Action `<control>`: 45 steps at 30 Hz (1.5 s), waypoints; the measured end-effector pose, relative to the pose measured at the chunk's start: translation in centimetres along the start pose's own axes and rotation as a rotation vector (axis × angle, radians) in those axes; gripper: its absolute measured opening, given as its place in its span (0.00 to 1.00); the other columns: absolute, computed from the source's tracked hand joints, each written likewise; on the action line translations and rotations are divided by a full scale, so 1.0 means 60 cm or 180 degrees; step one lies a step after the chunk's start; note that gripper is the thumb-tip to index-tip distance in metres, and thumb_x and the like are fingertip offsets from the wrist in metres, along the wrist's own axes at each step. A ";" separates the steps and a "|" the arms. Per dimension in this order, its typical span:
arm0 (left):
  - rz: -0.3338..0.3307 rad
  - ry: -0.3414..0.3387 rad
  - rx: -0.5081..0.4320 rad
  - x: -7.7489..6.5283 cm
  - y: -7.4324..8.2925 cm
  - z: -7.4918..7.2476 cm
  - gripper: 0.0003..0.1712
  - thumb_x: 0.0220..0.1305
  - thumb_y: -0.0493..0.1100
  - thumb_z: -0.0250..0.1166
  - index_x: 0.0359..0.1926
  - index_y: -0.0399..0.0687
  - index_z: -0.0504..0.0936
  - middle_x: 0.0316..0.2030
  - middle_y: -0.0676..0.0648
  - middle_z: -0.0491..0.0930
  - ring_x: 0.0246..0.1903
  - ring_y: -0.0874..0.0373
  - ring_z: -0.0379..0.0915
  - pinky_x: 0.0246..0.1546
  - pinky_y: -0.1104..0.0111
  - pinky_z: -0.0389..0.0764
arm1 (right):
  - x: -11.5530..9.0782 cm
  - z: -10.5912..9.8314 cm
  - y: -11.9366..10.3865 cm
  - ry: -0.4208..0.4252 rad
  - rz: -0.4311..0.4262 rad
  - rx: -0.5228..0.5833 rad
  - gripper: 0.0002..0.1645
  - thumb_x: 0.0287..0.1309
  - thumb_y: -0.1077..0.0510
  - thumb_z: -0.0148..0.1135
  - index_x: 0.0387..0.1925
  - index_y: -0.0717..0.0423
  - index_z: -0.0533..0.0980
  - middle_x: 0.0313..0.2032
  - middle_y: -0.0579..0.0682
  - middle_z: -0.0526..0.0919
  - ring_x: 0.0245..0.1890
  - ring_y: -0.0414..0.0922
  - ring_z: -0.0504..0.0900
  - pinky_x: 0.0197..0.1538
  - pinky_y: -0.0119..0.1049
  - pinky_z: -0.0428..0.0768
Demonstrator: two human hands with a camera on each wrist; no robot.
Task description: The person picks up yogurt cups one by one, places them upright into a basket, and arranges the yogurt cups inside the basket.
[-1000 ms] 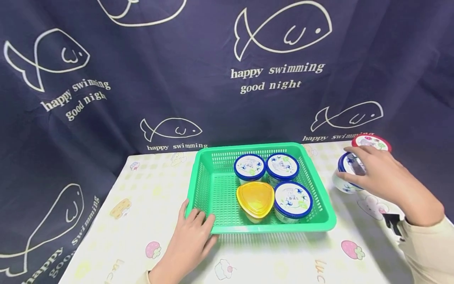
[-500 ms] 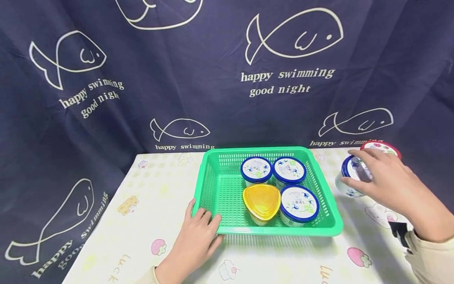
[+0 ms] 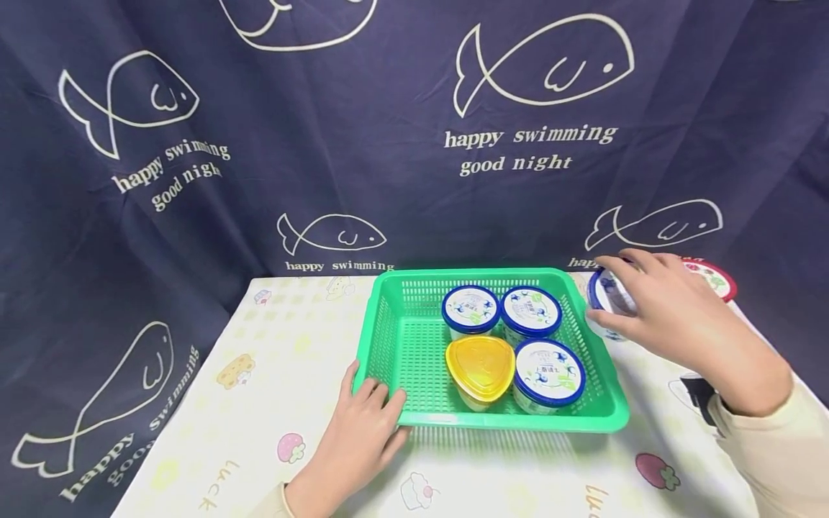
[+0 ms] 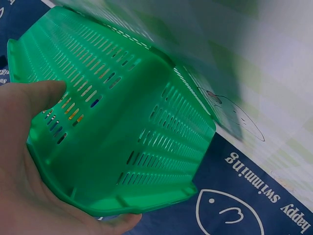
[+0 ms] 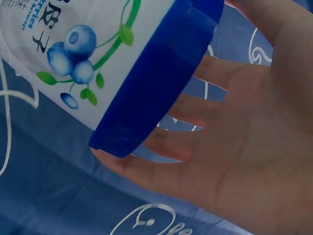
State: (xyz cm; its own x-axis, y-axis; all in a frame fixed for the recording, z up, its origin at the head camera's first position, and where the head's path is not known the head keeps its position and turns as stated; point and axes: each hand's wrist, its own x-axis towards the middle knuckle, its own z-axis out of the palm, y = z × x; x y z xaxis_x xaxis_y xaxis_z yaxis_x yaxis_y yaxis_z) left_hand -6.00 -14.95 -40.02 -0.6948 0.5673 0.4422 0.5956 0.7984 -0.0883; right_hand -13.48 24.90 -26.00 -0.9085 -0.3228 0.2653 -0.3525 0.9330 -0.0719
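Note:
My left hand (image 3: 352,439) grips the near left corner of a green plastic basket (image 3: 505,420), its fingers over the rim. In the left wrist view the thumb presses the slotted wall (image 4: 112,112) from outside. My right hand (image 3: 693,313) holds a blueberry-printed tub (image 5: 112,63) by its blue lid, fingers spread round the edge, just beyond the basket's right rim. Inside the basket stand a tub with a gold three-cornered lid (image 3: 481,368) and three blue-lidded tubs, one at front right (image 3: 549,371) and two at the back (image 3: 470,309).
Behind my right hand, a red-lidded tub (image 3: 720,282) is partly hidden at the table's back right. The basket's left half shows bare mesh floor (image 3: 417,356). A dark fish-print curtain (image 3: 388,129) hangs behind the patterned tablecloth (image 3: 239,424).
My right hand has moved left with the blueberry tub, from the table's right side to near the basket's rim. My left hand keeps its grip on the basket. The head view has shifted slightly.

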 end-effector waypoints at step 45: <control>0.0007 -0.0149 0.0147 0.005 -0.003 0.000 0.17 0.58 0.55 0.68 0.39 0.52 0.75 0.30 0.51 0.76 0.40 0.52 0.72 0.66 0.35 0.55 | 0.209 0.046 -0.204 -0.0556 -0.1288 0.0425 0.42 0.56 0.40 0.70 0.66 0.56 0.70 0.63 0.64 0.72 0.61 0.63 0.70 0.62 0.58 0.72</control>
State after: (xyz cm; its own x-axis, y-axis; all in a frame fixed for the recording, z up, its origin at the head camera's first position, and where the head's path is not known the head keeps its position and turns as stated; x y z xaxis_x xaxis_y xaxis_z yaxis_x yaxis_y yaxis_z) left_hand -6.32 -14.92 -39.87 -0.7123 0.5769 0.3998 0.5786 0.8051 -0.1308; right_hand -21.15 8.97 -24.47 -0.7119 -0.6897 0.1324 -0.7022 0.7014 -0.1220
